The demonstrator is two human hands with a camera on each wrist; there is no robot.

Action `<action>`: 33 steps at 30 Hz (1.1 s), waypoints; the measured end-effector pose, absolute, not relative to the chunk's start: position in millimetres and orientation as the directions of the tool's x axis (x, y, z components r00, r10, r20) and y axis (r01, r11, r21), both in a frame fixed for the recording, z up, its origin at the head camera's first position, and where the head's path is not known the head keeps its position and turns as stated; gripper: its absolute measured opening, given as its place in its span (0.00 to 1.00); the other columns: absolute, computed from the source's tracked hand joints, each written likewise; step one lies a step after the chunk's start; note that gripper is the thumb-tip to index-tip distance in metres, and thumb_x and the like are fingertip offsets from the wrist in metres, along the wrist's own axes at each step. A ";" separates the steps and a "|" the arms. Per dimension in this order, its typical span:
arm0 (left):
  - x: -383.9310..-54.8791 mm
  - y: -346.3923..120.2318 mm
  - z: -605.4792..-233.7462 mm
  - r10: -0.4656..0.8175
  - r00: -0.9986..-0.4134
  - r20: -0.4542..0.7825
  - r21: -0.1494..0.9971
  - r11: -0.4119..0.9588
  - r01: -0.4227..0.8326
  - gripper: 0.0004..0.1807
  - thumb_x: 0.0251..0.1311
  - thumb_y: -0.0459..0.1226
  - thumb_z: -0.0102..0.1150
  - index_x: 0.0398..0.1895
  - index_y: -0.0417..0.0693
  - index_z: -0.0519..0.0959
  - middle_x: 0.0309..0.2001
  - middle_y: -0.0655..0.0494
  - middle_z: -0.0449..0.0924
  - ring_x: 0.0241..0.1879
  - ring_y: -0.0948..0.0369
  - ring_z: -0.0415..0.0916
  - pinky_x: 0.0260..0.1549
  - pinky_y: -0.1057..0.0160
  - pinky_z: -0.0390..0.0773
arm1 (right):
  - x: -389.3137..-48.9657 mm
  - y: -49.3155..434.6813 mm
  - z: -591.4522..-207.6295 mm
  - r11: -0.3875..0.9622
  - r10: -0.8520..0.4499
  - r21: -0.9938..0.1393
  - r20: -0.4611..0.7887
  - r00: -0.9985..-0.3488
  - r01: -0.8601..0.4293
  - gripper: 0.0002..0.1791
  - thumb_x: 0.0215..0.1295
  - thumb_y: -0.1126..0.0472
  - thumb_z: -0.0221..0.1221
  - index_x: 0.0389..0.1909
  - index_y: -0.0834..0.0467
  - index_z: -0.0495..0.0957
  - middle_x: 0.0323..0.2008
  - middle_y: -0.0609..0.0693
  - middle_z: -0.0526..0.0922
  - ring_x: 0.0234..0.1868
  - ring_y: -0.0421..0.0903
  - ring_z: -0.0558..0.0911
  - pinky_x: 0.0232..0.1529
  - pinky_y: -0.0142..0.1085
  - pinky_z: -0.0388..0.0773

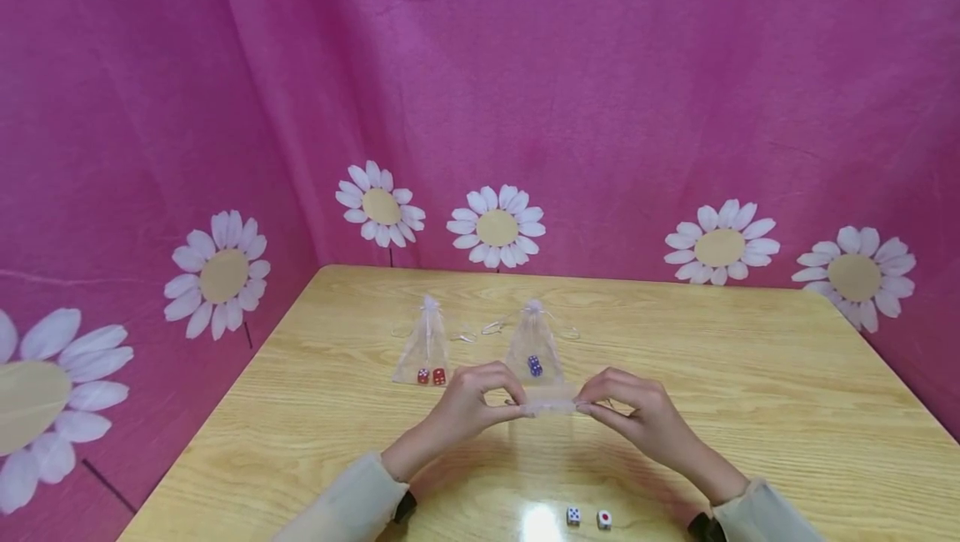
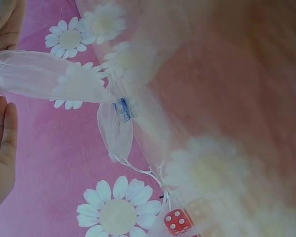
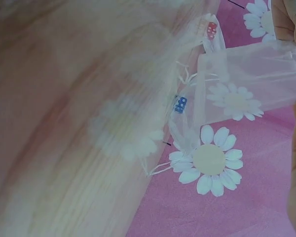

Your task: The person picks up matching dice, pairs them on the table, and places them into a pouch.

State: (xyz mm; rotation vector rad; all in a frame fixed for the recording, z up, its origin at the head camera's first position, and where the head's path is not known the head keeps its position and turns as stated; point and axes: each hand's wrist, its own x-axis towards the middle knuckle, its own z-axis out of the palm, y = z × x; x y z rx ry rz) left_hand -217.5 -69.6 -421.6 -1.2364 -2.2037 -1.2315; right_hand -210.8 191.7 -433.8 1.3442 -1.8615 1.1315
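Note:
Between my two hands is a sheer white organza drawstring bag [image 1: 549, 404]. My left hand [image 1: 472, 402] pinches one side of its top edge with thumb and fingers, and my right hand [image 1: 643, 415] pinches the other side. Its see-through body, held above the table, shows in the left wrist view as a pale bag [image 2: 49, 79] and in the right wrist view as a flat bag [image 3: 254, 81]. I cannot make out anything inside it. Below the hands, near the table's front, lie a white die with blue dots [image 1: 573, 516] and a white die with a red dot [image 1: 604, 519].
Farther back on the wooden table [image 1: 300, 409] lie two drawn-up organza bags. The left bag [image 1: 426, 342] contains red dice [image 1: 438, 376]; the right bag [image 1: 531, 333] contains blue dice [image 1: 535, 366]. Behind the table hangs a pink curtain [image 1: 600, 108] with daisies.

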 end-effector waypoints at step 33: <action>-219.7 -66.5 -412.7 0.645 -0.659 0.386 0.668 0.297 0.682 0.09 0.52 0.37 0.72 0.25 0.46 0.79 0.28 0.55 0.83 0.30 0.75 0.75 0.36 0.68 0.83 | -199.3 203.3 -431.5 0.345 -0.508 -0.397 0.683 -0.525 -0.851 0.26 0.47 0.70 0.72 0.50 0.55 0.81 0.44 0.47 0.86 0.45 0.40 0.83 0.51 0.22 0.78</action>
